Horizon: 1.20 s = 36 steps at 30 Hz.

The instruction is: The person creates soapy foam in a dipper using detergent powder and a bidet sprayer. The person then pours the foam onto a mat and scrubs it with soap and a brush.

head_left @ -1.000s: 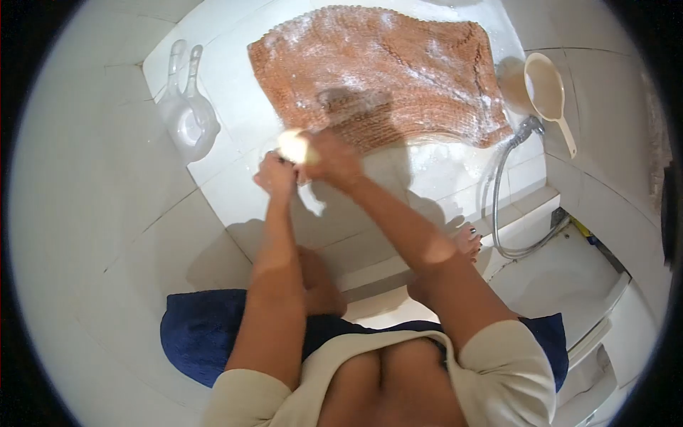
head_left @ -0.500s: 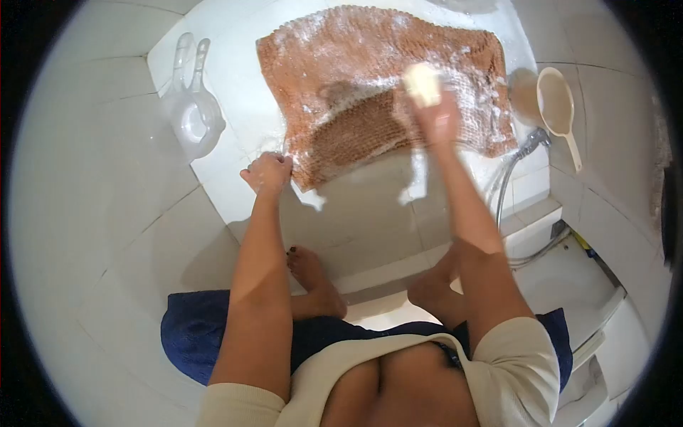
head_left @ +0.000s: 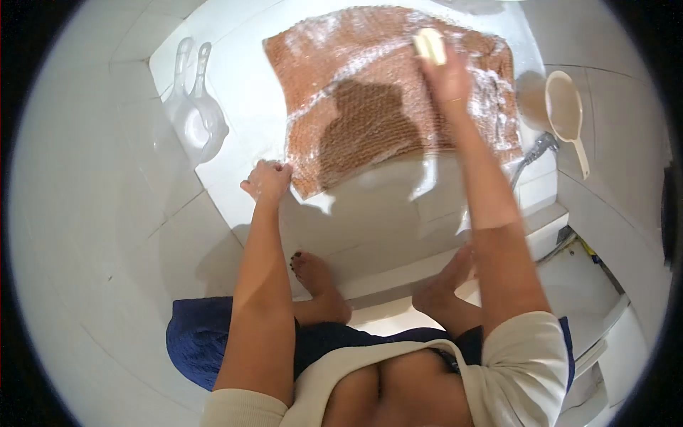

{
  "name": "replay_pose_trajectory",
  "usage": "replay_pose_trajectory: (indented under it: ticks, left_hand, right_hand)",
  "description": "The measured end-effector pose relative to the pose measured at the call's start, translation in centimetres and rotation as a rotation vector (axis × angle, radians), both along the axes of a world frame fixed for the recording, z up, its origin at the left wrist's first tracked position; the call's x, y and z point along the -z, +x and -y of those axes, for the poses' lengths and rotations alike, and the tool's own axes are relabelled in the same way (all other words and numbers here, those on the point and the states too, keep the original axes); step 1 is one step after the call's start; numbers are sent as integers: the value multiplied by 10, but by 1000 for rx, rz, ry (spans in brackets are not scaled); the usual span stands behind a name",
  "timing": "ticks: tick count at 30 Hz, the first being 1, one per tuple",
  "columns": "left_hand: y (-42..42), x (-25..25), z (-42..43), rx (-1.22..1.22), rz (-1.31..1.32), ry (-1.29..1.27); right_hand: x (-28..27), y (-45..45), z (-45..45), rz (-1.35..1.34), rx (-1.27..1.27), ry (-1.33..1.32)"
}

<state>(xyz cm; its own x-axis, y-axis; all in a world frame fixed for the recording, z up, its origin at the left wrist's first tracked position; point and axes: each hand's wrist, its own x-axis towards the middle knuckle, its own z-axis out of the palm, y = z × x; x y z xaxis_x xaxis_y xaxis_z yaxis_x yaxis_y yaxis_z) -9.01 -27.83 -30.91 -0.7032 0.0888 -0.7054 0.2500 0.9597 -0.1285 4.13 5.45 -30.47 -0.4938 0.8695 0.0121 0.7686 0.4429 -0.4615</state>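
Observation:
A brown textured mat (head_left: 356, 114) with white foam streaks lies on the white tiled floor. My right hand (head_left: 447, 80) is closed around a pale yellow scrubbing brush (head_left: 430, 46) over the upper right part of the mat. That hand is slightly blurred, and the brush's underside is hidden. At the mat's lower left corner my left hand (head_left: 268, 179) is closed, its fingertips at the edge; whether it pinches the mat cannot be made out.
Two clear dippers (head_left: 199, 117) sit at the left. On the right are a cream dipper (head_left: 563, 107) and a shower head (head_left: 544, 144) with its hose. A raised tiled ledge (head_left: 544, 217) runs near my feet (head_left: 313, 274).
My right hand with the brush has moved from beside my left hand to the mat's upper right. The mat's lower left corner has come down, with my left hand beside it.

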Motion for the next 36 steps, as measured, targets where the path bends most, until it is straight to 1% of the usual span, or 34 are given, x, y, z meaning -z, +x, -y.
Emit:
replay_pose_trajectory:
  ticks: [1, 2, 3, 4, 5, 7, 8, 9, 10, 11, 12, 13, 14, 15, 16, 17, 18, 19, 20, 21, 22, 23, 24, 26, 28, 29, 30, 31, 32, 33, 34, 35, 36]
  left_hand:
    - [1, 3, 2, 0, -4, -8]
    - [0, 3, 1, 4, -13, -14]
    - [-1, 0, 1, 5, -4, -5]
    - [2, -3, 4, 21, -8, 2]
    - [4, -3, 6, 42, -49, 9]
    - [4, -3, 5, 56, -108, 64]
    - [7, -2, 11, 59, -79, 52]
    - [5, 0, 13, 46, -67, 35]
    - [-1, 2, 10, 33, -68, 21]
    - [-3, 0, 6, 36, 23, -30]
    - [3, 0, 14, 34, 32, -45]
    - [5, 4, 13, 34, -51, 18]
    - [3, 7, 14, 42, -135, 83]
    - [-3, 14, 15, 2, -39, 29]
    - [-5, 11, 14, 13, -40, 34]
    - [-3, 8, 11, 13, -43, 26]
    - [1, 6, 8, 15, -43, 14]
    - [4, 1, 5, 47, -80, 12]
    - [6, -1, 6, 70, -71, 19]
    - [2, -3, 8, 58, -25, -16]
    - [-4, -1, 2, 47, 14, -47]
    - [-6, 1, 2, 64, 22, -50]
    - [-2, 2, 10, 58, 15, -32]
    - [-1, 5, 14, 34, -23, 29]
    - [0, 8, 16, 45, -13, 9]
    - [0, 9, 17, 63, -46, 34]
    - [-1, 9, 18, 83, -85, 64]
    - [-1, 15, 21, 66, -126, 119]
    - [-2, 10, 14, 65, -137, 132]
    - [0, 2, 8, 53, -86, 116]
    - [3, -3, 5, 46, -31, 96]
    - [-2, 9, 10, 89, -14, 33]
    - [-1, 6, 9, 99, -17, 41]
  right_hand:
    - [-12, -7, 32, -375, -13, -592]
    - [-2, -18, 83, -288, -76, -597]
    - [8, -32, 141, -215, -256, -457]
    - [15, -39, 180, -223, -389, -371]
    - [20, -40, 199, -255, -459, -264]
    - [4, -36, 162, -64, -540, -391]
    - [-3, -21, 147, 144, -635, -557]
    - [-1, 14, 113, -36, -532, -388]
    - [-1, 30, 66, 47, -331, -536]
    - [5, 49, 23, 136, -127, -688]
    - [0, 69, -3, 105, -95, -392]
    - [-6, 88, -29, 99, -32, -92]
    - [27, 104, -48, 77, -24, 127]
    - [25, 94, -35, 11, 32, 99]
    - [19, 76, -9, -51, 84, 72]
    - [15, 56, 25, -171, 104, -130]
    - [16, 34, 76, -270, 58, -389]
    - [20, 11, 131, -285, -53, -491]
    - [19, -5, 180, -282, -203, -518]
    - [19, -14, 221, -278, -353, -473]
    - [10, -16, 230, -244, -460, -377]
    - [14, -14, 222, -227, -495, -392]
    - [28, -5, 196, -62, -482, -681]
    - [43, 40, 108, -300, -335, -587]
    - [-9, 85, 26, -21, 162, -575]
    - [27, 116, -13, -23, 191, -95]
    - [16, 128, -29, -88, 256, 56]
    - [2, 118, -17, -165, 331, -124]
    - [-12, 103, -4, -240, 400, -299]
    - [22, 87, 19, -459, 367, -367]
    - [27, 63, 63, -406, 265, -440]
    - [28, 33, 122, -351, 73, -485]
    - [33, 10, 169, -381, -111, -522]
